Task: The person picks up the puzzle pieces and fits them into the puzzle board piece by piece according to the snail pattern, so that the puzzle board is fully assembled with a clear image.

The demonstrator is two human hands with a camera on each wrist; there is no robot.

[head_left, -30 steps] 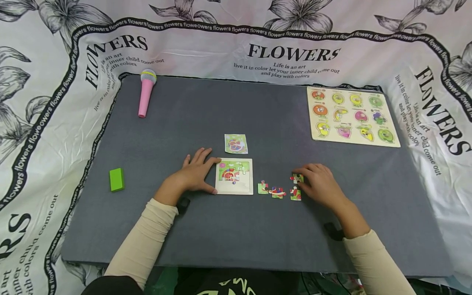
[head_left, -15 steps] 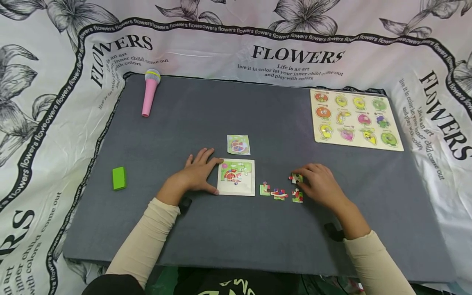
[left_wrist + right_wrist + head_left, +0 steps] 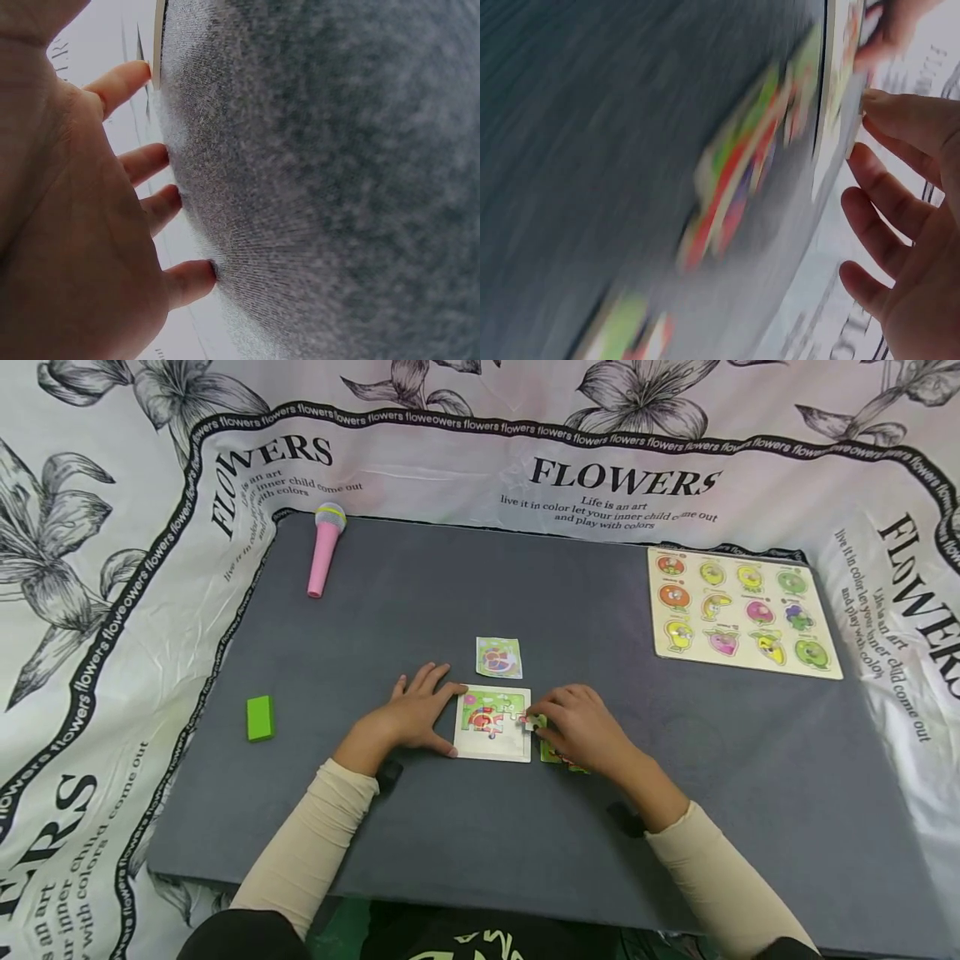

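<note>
Head view: right hand [image 3: 577, 727] pinches cardboard piece [image 3: 534, 722] at square tray [image 3: 492, 747].

"FLOWERS" on cloth [image 3: 622, 477], smaller print seemingly unclear

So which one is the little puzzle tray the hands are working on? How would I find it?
Look at the middle of the grey mat, near its front edge. The puzzle tray lies between the left hand and right hand. It is white-framed with a half-filled green picture, unlike the smaller picture card just behind it.
</note>
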